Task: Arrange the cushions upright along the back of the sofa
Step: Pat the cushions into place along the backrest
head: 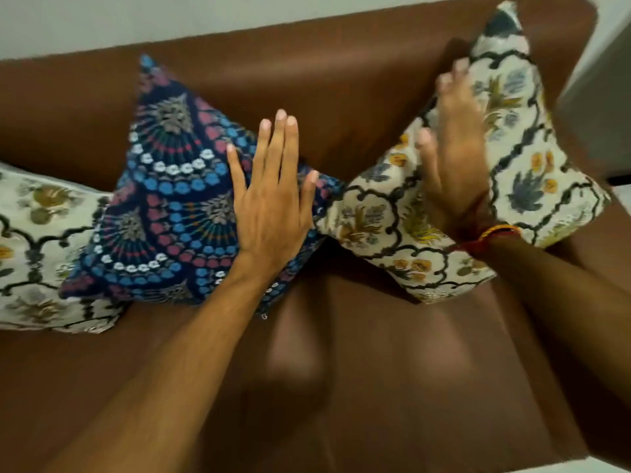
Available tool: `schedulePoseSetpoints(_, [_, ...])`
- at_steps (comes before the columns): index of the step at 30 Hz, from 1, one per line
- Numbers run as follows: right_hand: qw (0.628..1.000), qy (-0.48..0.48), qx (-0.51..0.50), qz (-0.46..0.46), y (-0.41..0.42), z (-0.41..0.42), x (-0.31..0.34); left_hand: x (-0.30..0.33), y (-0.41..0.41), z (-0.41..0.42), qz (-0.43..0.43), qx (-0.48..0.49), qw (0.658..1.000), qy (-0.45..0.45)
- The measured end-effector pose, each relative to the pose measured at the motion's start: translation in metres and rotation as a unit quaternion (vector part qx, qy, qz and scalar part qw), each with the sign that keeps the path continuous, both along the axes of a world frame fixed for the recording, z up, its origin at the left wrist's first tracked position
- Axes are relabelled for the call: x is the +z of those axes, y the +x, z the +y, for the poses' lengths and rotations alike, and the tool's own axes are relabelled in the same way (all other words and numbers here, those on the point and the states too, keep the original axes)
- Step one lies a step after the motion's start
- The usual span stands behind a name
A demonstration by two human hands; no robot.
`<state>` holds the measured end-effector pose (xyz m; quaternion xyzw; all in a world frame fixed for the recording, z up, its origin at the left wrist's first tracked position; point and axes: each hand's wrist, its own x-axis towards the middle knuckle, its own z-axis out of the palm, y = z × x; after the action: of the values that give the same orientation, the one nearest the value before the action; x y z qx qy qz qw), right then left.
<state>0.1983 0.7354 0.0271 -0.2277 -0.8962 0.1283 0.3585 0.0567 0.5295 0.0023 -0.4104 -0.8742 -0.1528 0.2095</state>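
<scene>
A dark blue patterned cushion leans on one corner against the back of the brown sofa. My left hand lies flat on its right edge, fingers spread, holding nothing. To the right a cream floral cushion stands tilted on a corner against the sofa back. My right hand presses flat on its face, fingers apart and blurred. A second cream floral cushion lies at the far left, partly under the blue one.
The sofa seat spreads brown in front of the cushions. A pale wall runs behind the sofa back. The right armrest sits just beyond the right cushion.
</scene>
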Motion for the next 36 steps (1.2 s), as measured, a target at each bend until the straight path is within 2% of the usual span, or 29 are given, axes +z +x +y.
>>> schedulePoseSetpoints(3, [0.991, -0.003, 0.127, -0.051, -0.053, -0.087, 0.003, -0.003, -0.023, -0.053, 0.023, 0.032, 0.999, -0.014])
schedulePoseSetpoints(7, [0.976, 0.026, 0.201, -0.084, -0.108, -0.170, -0.026, -0.014, -0.059, -0.108, 0.053, 0.053, 0.996, -0.055])
schedulePoseSetpoints(13, [0.990, 0.061, 0.082, -0.093, -0.150, -0.193, -0.065, -0.028, -0.104, -0.138, 0.054, 0.059, 0.997, -0.023])
schedulePoseSetpoints(22, [0.993, -0.101, -0.048, -0.032, -0.167, -0.173, -0.068, -0.038, -0.139, -0.159, 0.008, 0.066, 0.998, 0.018])
schedulePoseSetpoints(26, [0.981, -0.142, -0.121, 0.053, -0.173, -0.182, -0.050, -0.028, -0.156, -0.181, -0.070, 0.119, 0.990, 0.038])
schedulePoseSetpoints(29, [0.993, -0.068, -0.020, 0.094, -0.197, -0.218, -0.025, -0.013, -0.169, -0.212, -0.073, 0.147, 0.985, 0.054])
schedulePoseSetpoints(32, [0.994, 0.017, 0.090, 0.065, -0.240, -0.287, -0.004, -0.003, -0.188, -0.270, -0.041, 0.163, 0.985, 0.040])
schedulePoseSetpoints(36, [0.977, 0.080, 0.196, 0.015, -0.284, -0.376, -0.003, -0.006, -0.213, -0.340, -0.034, 0.186, 0.982, 0.017])
